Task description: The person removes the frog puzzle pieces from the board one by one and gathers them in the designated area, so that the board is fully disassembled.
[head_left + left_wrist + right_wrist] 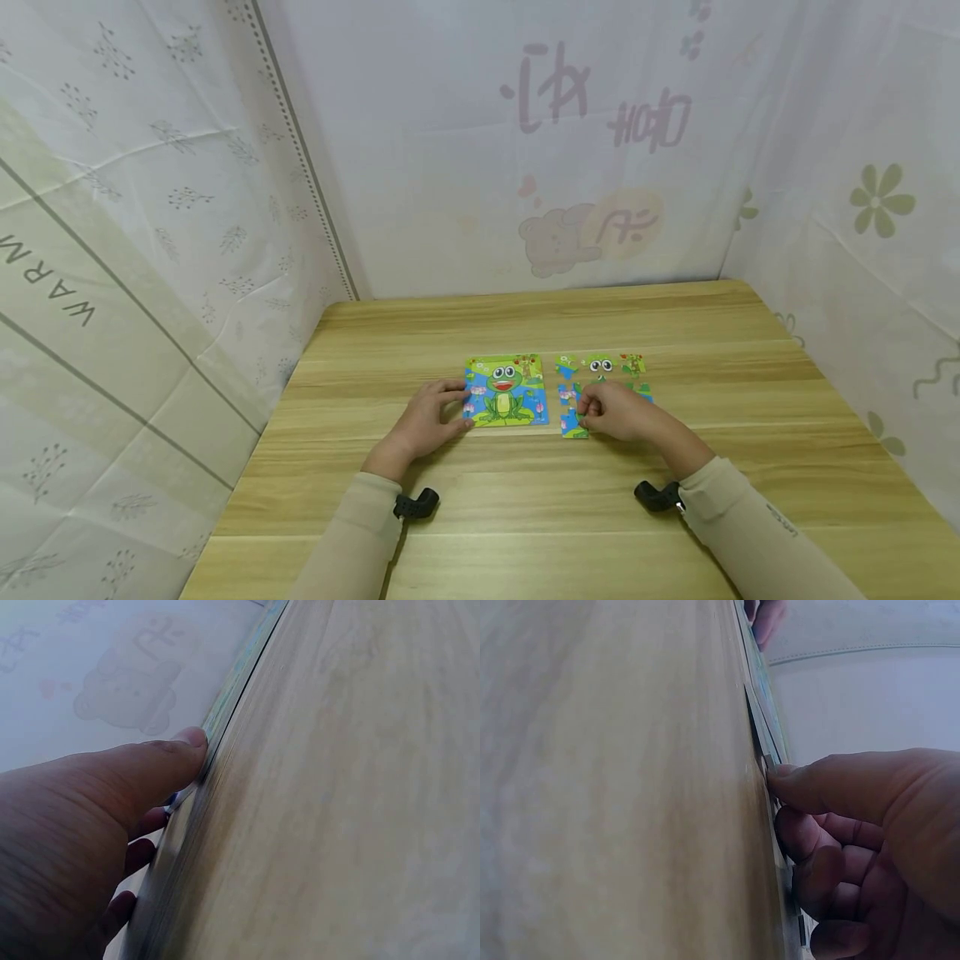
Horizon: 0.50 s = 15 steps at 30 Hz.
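Observation:
A square frog picture board (506, 392) lies flat on the table. My left hand (432, 419) rests at its left side, thumb near the lower left corner and fingertips at the left edge; the left wrist view shows the thumb (161, 765) touching the board's edge. To the right lie loose puzzle pieces with the same frog picture, including a top piece with the frog's eyes (601, 365). Over their middle, my right hand (618, 410) has its fingers curled and pinches a puzzle piece (573, 427) at the lower left, slightly tilted off the table. Its palm hides several pieces.
The wooden table (525, 517) has its back edge against a patterned curtain (450, 167), with more curtain on the left and right. A black wrist mount (417, 504) sits on the left sleeve and another mount (657, 496) on the right.

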Each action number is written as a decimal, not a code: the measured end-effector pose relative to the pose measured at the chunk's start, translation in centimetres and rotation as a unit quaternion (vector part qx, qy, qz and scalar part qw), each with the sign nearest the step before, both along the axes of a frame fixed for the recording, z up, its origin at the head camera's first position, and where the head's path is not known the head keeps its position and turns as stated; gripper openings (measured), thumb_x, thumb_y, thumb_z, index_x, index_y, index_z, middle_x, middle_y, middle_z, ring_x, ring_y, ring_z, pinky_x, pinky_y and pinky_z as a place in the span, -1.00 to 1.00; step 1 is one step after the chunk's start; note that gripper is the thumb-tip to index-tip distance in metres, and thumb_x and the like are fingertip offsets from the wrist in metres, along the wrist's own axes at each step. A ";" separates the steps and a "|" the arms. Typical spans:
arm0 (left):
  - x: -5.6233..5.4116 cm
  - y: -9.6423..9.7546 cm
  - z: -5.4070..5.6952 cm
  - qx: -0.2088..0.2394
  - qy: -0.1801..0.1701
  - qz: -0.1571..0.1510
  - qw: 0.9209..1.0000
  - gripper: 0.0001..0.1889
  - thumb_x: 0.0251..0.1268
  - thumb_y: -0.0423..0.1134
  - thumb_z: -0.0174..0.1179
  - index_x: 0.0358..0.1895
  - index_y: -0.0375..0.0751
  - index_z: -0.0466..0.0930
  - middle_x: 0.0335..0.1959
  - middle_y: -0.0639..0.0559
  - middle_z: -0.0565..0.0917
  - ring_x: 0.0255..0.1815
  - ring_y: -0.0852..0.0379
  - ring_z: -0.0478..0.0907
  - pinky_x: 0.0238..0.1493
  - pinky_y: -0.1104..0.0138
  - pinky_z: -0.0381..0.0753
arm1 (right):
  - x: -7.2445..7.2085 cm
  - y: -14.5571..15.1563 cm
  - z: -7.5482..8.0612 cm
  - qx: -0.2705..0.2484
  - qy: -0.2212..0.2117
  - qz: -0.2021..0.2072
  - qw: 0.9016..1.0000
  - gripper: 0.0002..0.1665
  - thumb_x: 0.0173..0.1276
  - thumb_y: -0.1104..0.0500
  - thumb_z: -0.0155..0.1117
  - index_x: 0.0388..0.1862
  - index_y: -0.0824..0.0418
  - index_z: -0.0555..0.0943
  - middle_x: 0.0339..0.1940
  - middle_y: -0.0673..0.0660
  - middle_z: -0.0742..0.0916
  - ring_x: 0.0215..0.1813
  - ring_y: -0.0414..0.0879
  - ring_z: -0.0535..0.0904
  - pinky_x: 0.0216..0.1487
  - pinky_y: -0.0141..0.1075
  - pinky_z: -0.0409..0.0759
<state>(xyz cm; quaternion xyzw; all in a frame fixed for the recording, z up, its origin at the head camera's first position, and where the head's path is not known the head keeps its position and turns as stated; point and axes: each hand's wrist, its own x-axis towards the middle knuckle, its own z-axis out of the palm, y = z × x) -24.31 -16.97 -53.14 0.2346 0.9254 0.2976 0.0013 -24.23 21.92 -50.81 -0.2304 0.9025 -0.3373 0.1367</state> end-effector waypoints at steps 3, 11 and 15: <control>0.0 0.0 0.0 0.001 0.003 0.001 1.000 -0.42 0.36 -0.04 0.47 0.39 -0.14 0.62 0.48 0.03 0.47 0.52 -0.13 0.30 0.50 -0.10 0.31 | 0.0 0.0 -0.1 0.002 -0.004 -0.003 1.000 -0.90 0.45 0.22 0.45 -0.19 0.15 0.65 -0.44 -0.04 0.63 -0.39 -0.17 0.50 -0.31 -0.29 0.53; 0.0 0.1 -0.1 0.004 0.001 0.002 1.000 -0.42 0.36 -0.05 0.47 0.39 -0.14 0.62 0.47 0.03 0.48 0.51 -0.13 0.30 0.50 -0.11 0.32 | 0.0 0.1 -0.1 0.000 -0.001 0.001 1.000 -0.90 0.45 0.24 0.45 -0.17 0.18 0.65 -0.44 -0.04 0.63 -0.39 -0.16 0.51 -0.30 -0.29 0.54; 0.1 0.1 0.0 0.005 -0.001 0.001 1.000 -0.42 0.36 -0.06 0.47 0.39 -0.15 0.61 0.48 0.01 0.47 0.52 -0.13 0.29 0.50 -0.12 0.31 | 0.0 0.1 -0.1 -0.001 -0.001 0.001 1.000 -0.90 0.45 0.25 0.44 -0.17 0.19 0.65 -0.43 -0.03 0.63 -0.38 -0.15 0.51 -0.31 -0.28 0.54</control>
